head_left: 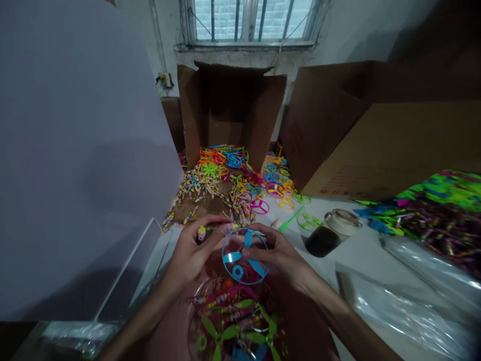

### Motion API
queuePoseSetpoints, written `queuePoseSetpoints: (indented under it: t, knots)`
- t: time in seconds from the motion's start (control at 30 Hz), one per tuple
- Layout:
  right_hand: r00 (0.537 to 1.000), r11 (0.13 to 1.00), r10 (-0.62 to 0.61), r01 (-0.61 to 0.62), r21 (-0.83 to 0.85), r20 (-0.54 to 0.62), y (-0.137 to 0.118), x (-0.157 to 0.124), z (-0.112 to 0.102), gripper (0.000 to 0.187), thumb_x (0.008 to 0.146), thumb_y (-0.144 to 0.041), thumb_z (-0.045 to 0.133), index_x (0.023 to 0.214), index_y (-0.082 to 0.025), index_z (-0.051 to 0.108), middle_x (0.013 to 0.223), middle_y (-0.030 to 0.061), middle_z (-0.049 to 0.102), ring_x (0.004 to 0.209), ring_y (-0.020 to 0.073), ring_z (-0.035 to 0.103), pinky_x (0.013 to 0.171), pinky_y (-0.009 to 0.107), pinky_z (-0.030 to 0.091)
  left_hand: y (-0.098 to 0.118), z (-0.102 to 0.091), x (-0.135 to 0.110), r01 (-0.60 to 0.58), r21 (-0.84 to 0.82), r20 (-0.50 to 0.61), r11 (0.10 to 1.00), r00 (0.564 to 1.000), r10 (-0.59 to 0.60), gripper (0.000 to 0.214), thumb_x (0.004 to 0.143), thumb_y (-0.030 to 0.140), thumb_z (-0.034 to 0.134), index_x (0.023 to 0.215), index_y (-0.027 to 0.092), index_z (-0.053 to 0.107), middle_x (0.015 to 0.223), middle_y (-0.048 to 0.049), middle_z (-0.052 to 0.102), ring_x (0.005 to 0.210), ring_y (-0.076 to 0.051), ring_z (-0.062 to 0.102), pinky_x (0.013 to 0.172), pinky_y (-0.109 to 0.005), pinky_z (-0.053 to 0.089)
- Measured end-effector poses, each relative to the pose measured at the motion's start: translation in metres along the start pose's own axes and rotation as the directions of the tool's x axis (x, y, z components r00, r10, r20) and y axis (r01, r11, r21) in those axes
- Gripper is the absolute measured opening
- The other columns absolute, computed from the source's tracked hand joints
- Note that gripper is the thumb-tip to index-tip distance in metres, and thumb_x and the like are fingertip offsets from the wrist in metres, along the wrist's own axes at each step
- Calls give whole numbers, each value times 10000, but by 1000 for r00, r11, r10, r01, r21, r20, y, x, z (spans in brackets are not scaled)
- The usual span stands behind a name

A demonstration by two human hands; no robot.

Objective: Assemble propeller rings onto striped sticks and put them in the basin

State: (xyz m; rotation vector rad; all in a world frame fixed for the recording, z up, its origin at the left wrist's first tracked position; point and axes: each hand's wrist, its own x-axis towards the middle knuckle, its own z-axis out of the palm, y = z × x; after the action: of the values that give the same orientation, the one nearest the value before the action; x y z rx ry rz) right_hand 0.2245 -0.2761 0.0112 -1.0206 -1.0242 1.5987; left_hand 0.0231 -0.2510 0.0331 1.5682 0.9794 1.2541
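Observation:
My right hand [276, 248] is closed on a blue ringed propeller [233, 257], the thumb pressed near its hub. The propeller has three blades and a small ring near its rim. Beside it, my left hand [201, 248] pinches a small pink-and-yellow plastic piece [232, 227] between thumb and fingers. A second yellow-topped piece [202, 232] shows within the curl of the left fingers. Below both hands, a round clear container holds green propellers [220, 333] and several colourful small pieces. The container's rim is hard to make out.
An opened cardboard box [225, 131] spills colourful sticks and propellers onto the table, with many small patterned pieces [199, 183] in front. On the right stand a dark-filled jar [332, 233], plastic bags [398, 306] and a large carton [406, 145]. A pale panel [82, 150] blocks the left.

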Motion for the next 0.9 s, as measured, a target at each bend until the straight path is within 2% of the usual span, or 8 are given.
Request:
queuePoseSetpoints:
  t: [0.07,0.13,0.23,0.37,0.47,0.57,0.7,0.9]
  knots:
    - [1000,997,5,-4,-80,12,-2,-4,3,383,607,-300,934,906,-210,713,707,-40,691,591,110,602,587,233,470,2,1,-5,35,6,47,999,998,-35,183,869,356,716,967,205,748,987,-33,752,955,-184,685,861,-283,525]
    - [999,985,0,6,-172,34,-4,-9,5,307,648,-372,907,812,-189,722,674,-37,652,575,103,553,568,236,428,4,2,-9,90,-15,99,996,991,-88,219,870,393,722,980,204,732,951,-26,745,879,-180,690,769,-271,534]
    - [996,936,-36,61,-345,79,-7,-14,6,301,684,-440,872,699,-185,712,639,-35,599,577,104,498,569,249,384,8,1,-14,129,-13,153,992,980,-126,226,885,414,705,969,205,721,907,-15,737,812,-167,682,700,-254,523]
    - [977,857,-118,190,-479,176,-11,-18,7,264,747,-427,832,675,-209,701,740,-19,631,652,126,521,622,265,400,16,-2,-16,122,32,238,992,963,-127,193,906,387,682,967,206,715,895,-2,733,803,-146,671,696,-235,510]
    - [959,844,-142,246,-476,245,-14,-20,7,159,778,-368,819,767,-230,740,952,10,698,801,158,597,720,284,449,20,-5,-15,95,65,314,993,943,-110,165,922,364,666,956,210,713,889,11,715,803,-130,657,706,-226,497]
    - [960,873,-143,236,-426,240,-14,-22,8,119,764,-325,838,809,-245,763,1095,16,717,888,169,639,794,294,479,26,-11,-14,29,157,343,987,936,-82,137,939,338,645,937,213,701,852,26,690,820,-127,640,773,-240,486]
    - [975,930,-143,190,-313,168,-13,-25,7,88,765,-317,841,795,-253,789,936,2,768,811,152,682,766,274,515,33,-18,-14,20,211,416,977,903,-109,131,936,328,644,902,203,655,874,24,695,850,-138,635,795,-254,474]
    - [966,944,-52,131,-304,253,-13,-35,5,143,844,-348,771,766,-229,791,695,13,756,600,145,687,616,269,543,32,-18,-22,-62,199,520,978,853,-52,87,965,286,603,955,200,618,900,13,655,834,-135,604,828,-268,461]
